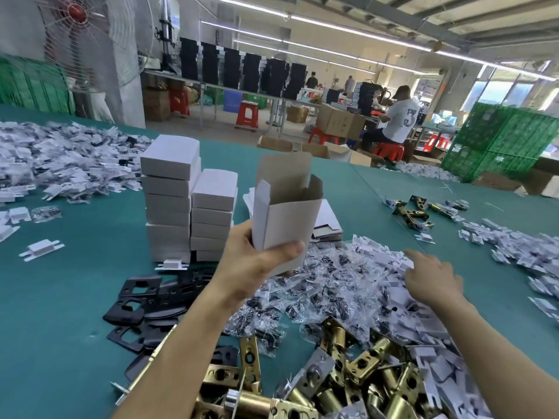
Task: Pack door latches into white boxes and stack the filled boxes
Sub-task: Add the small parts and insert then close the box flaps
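Observation:
My left hand [251, 261] holds an open white box [284, 219] upright above the table, its top flaps standing up. Whether anything lies inside cannot be seen. My right hand [429, 276] hovers with fingers spread over a heap of small plastic bags of screws [326, 285] and white card inserts [390, 261]; it holds nothing. Brass door latches [357, 370] lie piled at the near edge below both arms. Two stacks of closed white boxes [187, 207] stand left of the held box.
Black strike plates [142, 303] lie at the near left. Flat unfolded boxes [326, 219] sit behind the held box. More bags and inserts are heaped far left [60, 158] and right [514, 246]. Loose latches [417, 210] lie on the green table [75, 285]. Green crates [499, 140] stand at right.

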Demonstrator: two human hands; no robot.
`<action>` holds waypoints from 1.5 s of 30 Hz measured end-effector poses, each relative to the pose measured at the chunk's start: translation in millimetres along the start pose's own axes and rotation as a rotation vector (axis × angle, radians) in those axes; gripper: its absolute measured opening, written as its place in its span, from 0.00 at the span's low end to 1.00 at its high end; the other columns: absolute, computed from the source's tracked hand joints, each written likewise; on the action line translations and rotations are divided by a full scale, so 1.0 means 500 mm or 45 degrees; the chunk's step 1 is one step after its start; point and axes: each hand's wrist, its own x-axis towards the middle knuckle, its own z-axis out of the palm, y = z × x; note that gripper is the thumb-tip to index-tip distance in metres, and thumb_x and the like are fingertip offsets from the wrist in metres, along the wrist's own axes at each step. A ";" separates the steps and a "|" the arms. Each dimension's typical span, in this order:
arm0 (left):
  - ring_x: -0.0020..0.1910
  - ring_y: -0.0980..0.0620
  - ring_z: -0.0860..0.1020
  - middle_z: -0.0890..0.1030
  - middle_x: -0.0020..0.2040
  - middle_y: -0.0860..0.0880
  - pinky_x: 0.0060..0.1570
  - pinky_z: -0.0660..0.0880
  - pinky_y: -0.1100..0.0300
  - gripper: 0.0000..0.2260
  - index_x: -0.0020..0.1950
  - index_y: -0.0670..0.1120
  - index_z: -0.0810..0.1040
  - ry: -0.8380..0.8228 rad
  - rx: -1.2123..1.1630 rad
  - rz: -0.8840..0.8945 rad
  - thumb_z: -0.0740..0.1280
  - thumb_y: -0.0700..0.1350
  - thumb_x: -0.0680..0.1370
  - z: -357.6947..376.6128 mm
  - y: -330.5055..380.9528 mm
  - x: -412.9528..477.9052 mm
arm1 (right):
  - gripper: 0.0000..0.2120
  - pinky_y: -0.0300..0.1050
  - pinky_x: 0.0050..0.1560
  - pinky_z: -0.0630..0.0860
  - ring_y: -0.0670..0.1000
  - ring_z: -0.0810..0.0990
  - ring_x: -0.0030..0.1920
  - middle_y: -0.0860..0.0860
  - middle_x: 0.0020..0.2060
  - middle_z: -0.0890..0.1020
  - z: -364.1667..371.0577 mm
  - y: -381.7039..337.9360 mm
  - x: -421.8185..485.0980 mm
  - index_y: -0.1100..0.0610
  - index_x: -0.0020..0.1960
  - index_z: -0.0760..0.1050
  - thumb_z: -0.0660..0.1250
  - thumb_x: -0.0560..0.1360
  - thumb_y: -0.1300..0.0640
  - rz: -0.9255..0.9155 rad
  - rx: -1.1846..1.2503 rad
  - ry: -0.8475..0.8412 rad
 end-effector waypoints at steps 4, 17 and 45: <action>0.49 0.40 0.83 0.84 0.47 0.43 0.41 0.83 0.49 0.13 0.48 0.48 0.85 -0.003 0.064 -0.020 0.80 0.43 0.64 0.001 -0.008 0.000 | 0.16 0.59 0.70 0.64 0.61 0.67 0.69 0.60 0.68 0.72 0.019 0.009 0.020 0.57 0.65 0.69 0.49 0.83 0.53 0.059 -0.153 -0.070; 0.51 0.47 0.83 0.84 0.48 0.47 0.46 0.82 0.49 0.24 0.52 0.49 0.85 -0.068 -0.213 0.128 0.85 0.52 0.59 0.000 -0.015 -0.002 | 0.23 0.56 0.63 0.70 0.60 0.73 0.62 0.58 0.57 0.79 0.043 0.010 0.046 0.54 0.42 0.69 0.52 0.80 0.35 0.077 -0.187 0.044; 0.42 0.57 0.81 0.83 0.44 0.50 0.38 0.79 0.64 0.14 0.50 0.48 0.81 0.048 0.198 0.274 0.76 0.32 0.71 0.010 -0.051 -0.005 | 0.13 0.39 0.44 0.80 0.47 0.79 0.46 0.49 0.47 0.77 -0.225 -0.208 -0.237 0.53 0.62 0.79 0.67 0.78 0.58 -1.266 1.046 0.757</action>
